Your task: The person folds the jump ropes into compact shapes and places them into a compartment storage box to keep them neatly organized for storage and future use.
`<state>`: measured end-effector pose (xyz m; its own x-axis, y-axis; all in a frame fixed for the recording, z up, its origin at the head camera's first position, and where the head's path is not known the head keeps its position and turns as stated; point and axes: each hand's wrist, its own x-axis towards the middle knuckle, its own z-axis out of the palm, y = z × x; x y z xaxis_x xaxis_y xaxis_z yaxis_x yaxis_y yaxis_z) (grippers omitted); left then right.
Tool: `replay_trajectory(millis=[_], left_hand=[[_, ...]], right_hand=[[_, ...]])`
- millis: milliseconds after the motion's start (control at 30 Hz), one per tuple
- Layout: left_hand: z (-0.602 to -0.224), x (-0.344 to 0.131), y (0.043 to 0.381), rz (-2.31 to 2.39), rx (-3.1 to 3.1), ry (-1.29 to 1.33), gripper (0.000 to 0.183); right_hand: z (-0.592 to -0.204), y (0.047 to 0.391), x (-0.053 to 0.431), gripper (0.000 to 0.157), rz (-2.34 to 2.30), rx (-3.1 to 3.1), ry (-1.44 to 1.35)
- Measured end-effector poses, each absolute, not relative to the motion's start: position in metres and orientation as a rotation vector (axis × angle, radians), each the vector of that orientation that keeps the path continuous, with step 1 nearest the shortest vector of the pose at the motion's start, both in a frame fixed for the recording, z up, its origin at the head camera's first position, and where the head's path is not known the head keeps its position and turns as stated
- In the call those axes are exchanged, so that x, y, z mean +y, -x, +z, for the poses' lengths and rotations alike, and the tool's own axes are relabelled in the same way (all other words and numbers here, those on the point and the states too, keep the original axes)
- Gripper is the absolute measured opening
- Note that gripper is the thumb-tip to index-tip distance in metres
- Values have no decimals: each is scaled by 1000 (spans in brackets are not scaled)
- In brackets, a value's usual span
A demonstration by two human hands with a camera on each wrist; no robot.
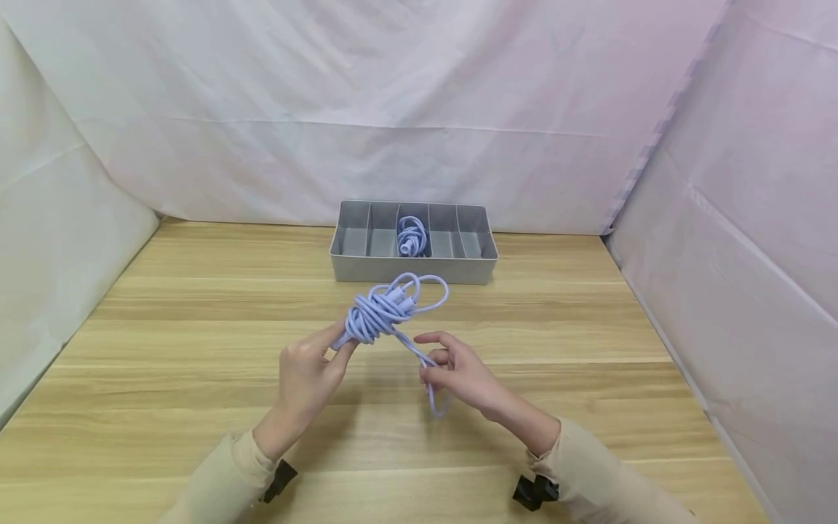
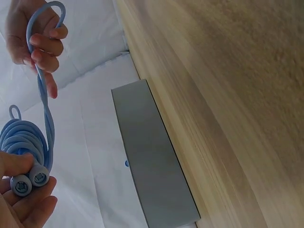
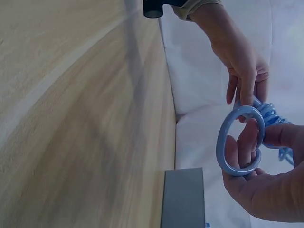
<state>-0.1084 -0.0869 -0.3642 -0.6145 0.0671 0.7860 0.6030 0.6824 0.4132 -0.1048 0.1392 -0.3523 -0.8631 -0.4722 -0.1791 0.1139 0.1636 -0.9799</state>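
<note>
A light-blue jump rope (image 1: 378, 316) is held above the table, its cord wound several times round its two side-by-side handles (image 2: 30, 180). My left hand (image 1: 306, 375) pinches the handle ends between thumb and fingers. From the wound bundle a doubled length of cord runs across to my right hand (image 1: 463, 375), which grips it near its end. There the cord forms a loop (image 3: 223, 142) hanging around the right fingers. Further loops of cord stick out at the bundle's far end.
Behind the hands, a grey divided box (image 1: 412, 271) stands near the back of the wooden table (image 1: 216, 306). Its middle compartment contains another coiled light-blue rope (image 1: 412, 236). White cloth (image 1: 393, 87) encloses the back and both sides.
</note>
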Motion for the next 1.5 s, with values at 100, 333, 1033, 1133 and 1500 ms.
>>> replay_trajectory(millis=[100,333,1033,1133,1500], left_hand=[[-364,-86,108,-861,-2115,495,28],[-366,-86,108,-817,-2182,482,29],[-373,-79,100,-742,-2318,501,32],[-373,-78,99,-749,-2308,507,33],[-373,-74,94,-739,-2313,572,34]], right_hand=[[-348,101,143,55,-1738,2065,422],[-332,91,146,27,-1696,2142,567],[-309,108,126,40,-1878,2006,504],[-311,110,125,34,-1856,2127,568],[-319,123,124,5,-1585,2961,880]])
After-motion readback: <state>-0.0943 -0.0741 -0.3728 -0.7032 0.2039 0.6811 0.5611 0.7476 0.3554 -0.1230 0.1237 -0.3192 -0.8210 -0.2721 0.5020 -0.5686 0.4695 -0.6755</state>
